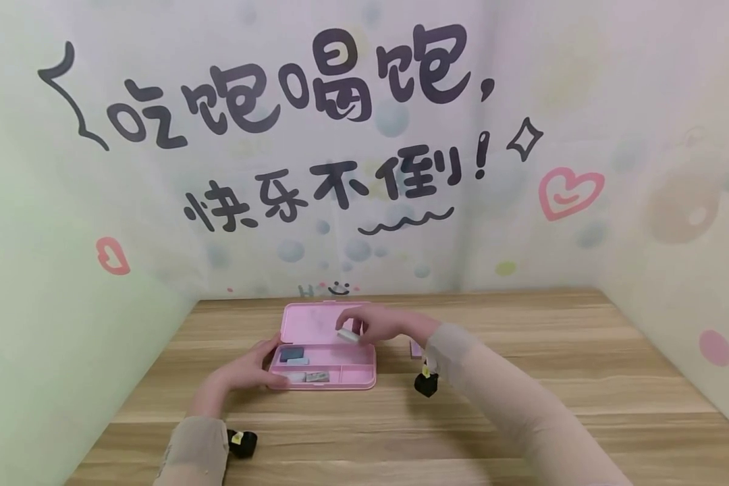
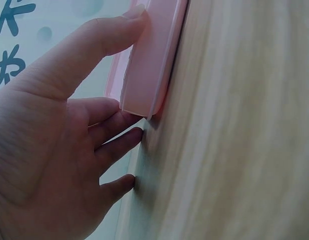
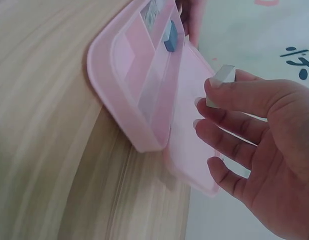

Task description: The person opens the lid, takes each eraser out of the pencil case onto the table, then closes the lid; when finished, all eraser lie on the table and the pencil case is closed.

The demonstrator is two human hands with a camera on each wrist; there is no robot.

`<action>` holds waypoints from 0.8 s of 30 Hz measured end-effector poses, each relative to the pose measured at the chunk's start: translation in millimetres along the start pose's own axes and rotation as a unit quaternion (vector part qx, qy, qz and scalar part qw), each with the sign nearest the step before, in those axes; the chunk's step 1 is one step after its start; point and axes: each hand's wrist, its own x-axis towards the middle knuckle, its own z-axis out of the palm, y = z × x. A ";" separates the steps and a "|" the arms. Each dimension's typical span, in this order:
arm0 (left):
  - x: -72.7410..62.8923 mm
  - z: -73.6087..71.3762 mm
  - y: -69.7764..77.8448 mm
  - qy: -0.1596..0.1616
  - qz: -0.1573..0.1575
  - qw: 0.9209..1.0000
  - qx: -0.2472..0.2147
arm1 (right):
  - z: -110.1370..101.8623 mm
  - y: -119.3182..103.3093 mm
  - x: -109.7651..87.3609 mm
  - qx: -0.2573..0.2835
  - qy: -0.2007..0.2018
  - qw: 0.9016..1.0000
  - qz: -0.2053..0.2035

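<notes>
A pink pencil case (image 1: pixel 358 379) lies on the table with its lid (image 1: pixel 306 324) folded open toward the wall. My left hand (image 1: pixel 243 370) grips the case's left end, the thumb on the near side and fingers at the far corner. Above the lid's right part, my right hand (image 1: pixel 379 322) pinches a small whitish block, likely an eraser (image 3: pixel 223 80), between thumb and fingers. Inside the case's back compartment sit a dark blue-grey block (image 1: pixel 291 354) and a pale blue one (image 1: pixel 298 362). A grey patterned block (image 1: pixel 318 377) and a whitish one (image 1: pixel 296 378) lie in the front left compartment.
A small purple item (image 1: pixel 416 349) lies on the wooden table (image 1: pixel 340 432), right of the case and partly behind the right forearm. Black wrist devices hang by the left sleeve (image 1: pixel 241 443) and the right sleeve (image 1: pixel 426 383). A printed cloth wall (image 1: pixel 401 270) stands behind.
</notes>
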 end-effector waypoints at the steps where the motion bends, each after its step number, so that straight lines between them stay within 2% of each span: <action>1: 0.0 0.2 -0.1 0.000 0.001 1.000 0.001 | -0.5 2.2 -2.4 0.009 0.001 1.000 0.002; 12: -0.8 -1.2 0.6 -0.004 0.013 1.000 -0.021 | -12.8 23.2 -33.6 0.071 0.034 0.997 0.009; 24: 1.6 -1.4 -3.5 -0.005 0.017 1.000 -0.009 | -23.4 47.2 -76.3 0.074 0.082 0.994 0.007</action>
